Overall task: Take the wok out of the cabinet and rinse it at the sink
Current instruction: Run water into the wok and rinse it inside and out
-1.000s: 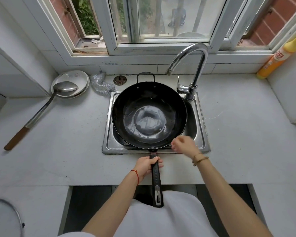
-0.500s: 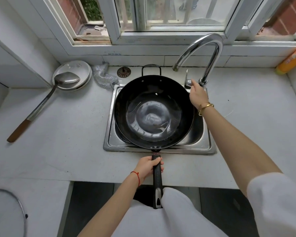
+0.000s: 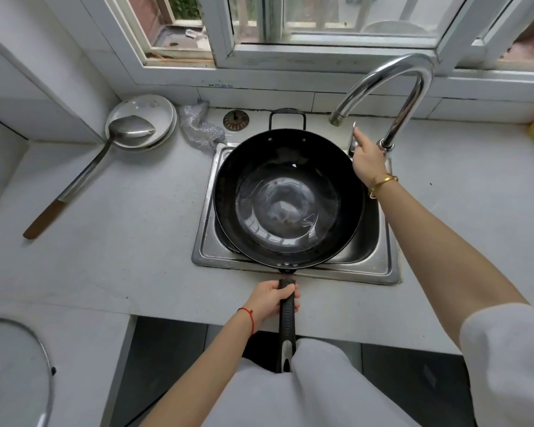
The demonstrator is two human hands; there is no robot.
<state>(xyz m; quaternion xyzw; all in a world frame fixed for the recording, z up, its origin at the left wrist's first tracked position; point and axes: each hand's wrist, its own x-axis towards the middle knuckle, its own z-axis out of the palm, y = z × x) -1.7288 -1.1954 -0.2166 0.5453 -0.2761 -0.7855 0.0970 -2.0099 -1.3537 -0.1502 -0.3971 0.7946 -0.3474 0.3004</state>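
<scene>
Left hand [image 3: 272, 298]: fist closed in a grip, forearm angled up from below. Right hand [image 3: 367, 160]: arm extended forward, index finger raised, remaining fingers curled.

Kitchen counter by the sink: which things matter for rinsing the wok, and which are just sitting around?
In use:
- black round metal wok, over the sink
- stainless steel sink
- curved chrome faucet
- left hand gripping the wok handle
- right hand at the faucet base

Lying about:
- steel ladle with wooden handle
- stacked white plates
- silver mesh scrubber
- glass lid
</scene>
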